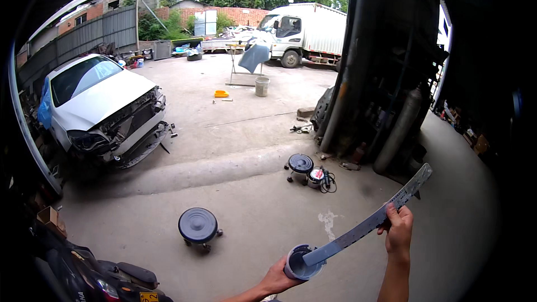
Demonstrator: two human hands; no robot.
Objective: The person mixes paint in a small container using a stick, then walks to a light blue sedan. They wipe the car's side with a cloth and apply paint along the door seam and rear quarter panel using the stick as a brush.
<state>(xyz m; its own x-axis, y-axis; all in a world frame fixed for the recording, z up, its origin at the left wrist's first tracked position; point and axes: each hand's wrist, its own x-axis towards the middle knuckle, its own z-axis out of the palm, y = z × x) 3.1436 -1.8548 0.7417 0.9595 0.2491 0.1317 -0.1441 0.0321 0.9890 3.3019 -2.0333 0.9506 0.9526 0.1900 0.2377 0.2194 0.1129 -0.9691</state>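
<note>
Near the lower edge, my left hand (275, 279) is wrapped round the side of a small plastic cup (289, 269), tilted with its mouth up. Grey stuff, like paint, coats the inside of the cup. My right hand (398, 230) pinches a long flat stirring stick (358, 232) near its upper end. The stick slants from upper right down to the left, its lower end inside the cup. Grey smears cover its lower part, and dark marks run along its edge. It looks bent, perhaps by the lens.
Ahead left stands a white car (106, 98) without its front bumper. Two round wheeled stools (198, 225) are on the concrete, one beside a tin (316, 177). A motorcycle (106, 277) fills the lower left. Farther off are a bucket (262, 87), a panel stand and a truck (305, 33).
</note>
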